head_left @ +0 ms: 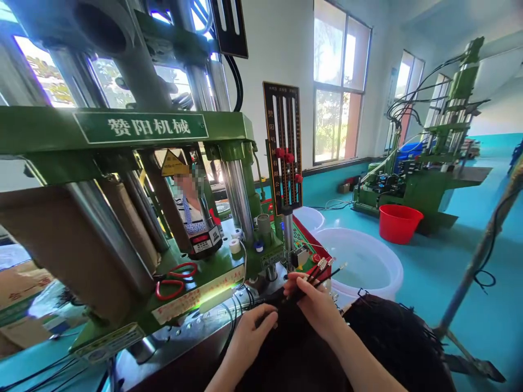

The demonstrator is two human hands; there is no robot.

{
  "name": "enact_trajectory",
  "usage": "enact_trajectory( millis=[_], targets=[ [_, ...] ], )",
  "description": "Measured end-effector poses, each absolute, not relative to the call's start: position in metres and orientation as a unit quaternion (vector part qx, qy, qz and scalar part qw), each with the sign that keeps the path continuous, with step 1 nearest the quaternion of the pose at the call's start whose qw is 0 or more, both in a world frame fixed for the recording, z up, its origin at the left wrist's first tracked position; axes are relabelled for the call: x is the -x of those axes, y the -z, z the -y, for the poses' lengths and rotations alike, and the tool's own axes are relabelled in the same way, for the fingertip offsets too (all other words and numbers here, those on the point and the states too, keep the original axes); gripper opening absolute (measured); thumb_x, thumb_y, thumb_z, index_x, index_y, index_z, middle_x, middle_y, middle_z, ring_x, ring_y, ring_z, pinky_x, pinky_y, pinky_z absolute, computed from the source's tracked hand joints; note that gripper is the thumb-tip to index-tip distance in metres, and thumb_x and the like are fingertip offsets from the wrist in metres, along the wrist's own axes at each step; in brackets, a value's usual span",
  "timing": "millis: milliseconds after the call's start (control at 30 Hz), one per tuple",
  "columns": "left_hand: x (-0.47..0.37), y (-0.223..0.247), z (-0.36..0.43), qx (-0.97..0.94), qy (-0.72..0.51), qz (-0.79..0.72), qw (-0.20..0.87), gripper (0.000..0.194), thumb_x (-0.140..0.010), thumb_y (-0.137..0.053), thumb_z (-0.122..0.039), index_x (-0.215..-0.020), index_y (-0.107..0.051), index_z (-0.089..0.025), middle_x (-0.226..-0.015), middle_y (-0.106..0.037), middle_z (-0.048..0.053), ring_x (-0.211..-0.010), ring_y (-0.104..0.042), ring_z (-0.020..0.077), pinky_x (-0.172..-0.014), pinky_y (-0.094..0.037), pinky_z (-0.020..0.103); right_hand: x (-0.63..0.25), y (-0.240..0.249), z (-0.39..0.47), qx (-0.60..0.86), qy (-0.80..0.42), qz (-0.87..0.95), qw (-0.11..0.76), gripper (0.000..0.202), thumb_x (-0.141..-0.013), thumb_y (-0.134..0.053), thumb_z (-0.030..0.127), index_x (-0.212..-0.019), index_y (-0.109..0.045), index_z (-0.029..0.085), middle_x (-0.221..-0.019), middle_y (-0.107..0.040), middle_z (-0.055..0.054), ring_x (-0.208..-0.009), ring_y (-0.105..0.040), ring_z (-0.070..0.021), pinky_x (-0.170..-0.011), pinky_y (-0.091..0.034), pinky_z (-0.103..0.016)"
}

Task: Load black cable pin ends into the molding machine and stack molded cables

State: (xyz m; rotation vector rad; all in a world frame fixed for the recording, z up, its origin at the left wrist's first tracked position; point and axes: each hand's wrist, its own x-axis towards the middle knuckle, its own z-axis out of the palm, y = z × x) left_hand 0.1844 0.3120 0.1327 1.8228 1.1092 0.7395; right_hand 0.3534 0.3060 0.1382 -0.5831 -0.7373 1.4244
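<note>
My right hand [316, 305] is closed around several black cables [314, 276], whose pale metal connector ends [322, 265] stick up past the fingers. Lower and to the left, my left hand [254, 329] has its fingers curled against dark material in front of me; what they hold, if anything, is hidden. Both hands are before the front edge of a green press machine [229, 122]. Red-handled scissors [176, 280] rest on the machine's bed, left of the hands. Thin black cables [232, 321] hang over the metal bench edge beside my left hand.
A large bundle of black cables [392, 337] lies at my right. Beyond it stand a white tub [394, 267], a red bucket [400, 223] and another green machine [441, 185]. A slanted metal pole [478, 267] rises at far right. The red control panel [302, 234] sits behind my right hand.
</note>
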Motion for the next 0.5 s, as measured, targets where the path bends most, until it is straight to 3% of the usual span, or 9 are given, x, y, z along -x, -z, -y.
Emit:
enact_trajectory(
  millis=[100, 267, 367, 500],
  targets=[
    [-0.200, -0.132, -0.320, -0.774, -0.277, -0.442, 0.359, 0.023, -0.080, -0.041, -0.031, -0.072, -0.058, -0.018, -0.070, -0.059, 0.002, -0.071, -0.053, 0.0176, -0.066, -0.037, 0.028, -0.364, -0.130, -0.302, 0.262, -0.610, 0.348, 0.662, 0.019, -0.078, -0.062, 0.030, -0.091, -0.067, 0.017, -0.078, -0.067, -0.004, -0.076, -0.058, -0.0154, -0.073, -0.041, -0.029],
    [-0.218, -0.124, -0.318, -0.824, -0.291, -0.451, 0.184, 0.033, -0.088, -0.026, -0.028, -0.085, -0.057, -0.018, -0.084, -0.059, 0.007, -0.080, -0.055, 0.0202, -0.071, -0.038, 0.032, -0.380, -0.102, -0.300, 0.225, -0.627, 0.344, 0.662, 0.019, -0.078, -0.062, 0.027, -0.094, -0.067, 0.018, -0.083, -0.067, -0.005, -0.078, -0.059, -0.0156, -0.074, -0.041, -0.029],
    [-0.236, -0.136, -0.313, -0.824, -0.322, -0.432, 0.174, 0.033, -0.090, -0.024, -0.029, -0.088, -0.054, -0.018, -0.084, -0.058, 0.007, -0.080, -0.056, 0.0180, -0.072, -0.039, 0.029, -0.384, -0.086, -0.302, 0.203, -0.638, 0.301, 0.679, 0.016, -0.078, -0.061, 0.027, -0.091, -0.069, 0.021, -0.085, -0.068, -0.004, -0.078, -0.060, -0.0161, -0.077, -0.042, -0.031],
    [-0.266, -0.149, -0.314, -0.841, -0.244, -0.448, 0.182, 0.027, -0.087, -0.030, -0.020, -0.083, -0.057, -0.019, -0.087, -0.060, 0.007, -0.084, -0.056, 0.0207, -0.072, -0.037, 0.030, -0.391, -0.076, -0.299, 0.185, -0.639, 0.294, 0.686, 0.028, -0.076, -0.063, 0.033, -0.102, -0.066, 0.024, -0.101, -0.066, -0.004, -0.096, -0.056, -0.0195, -0.089, -0.038, -0.034]
  ],
)
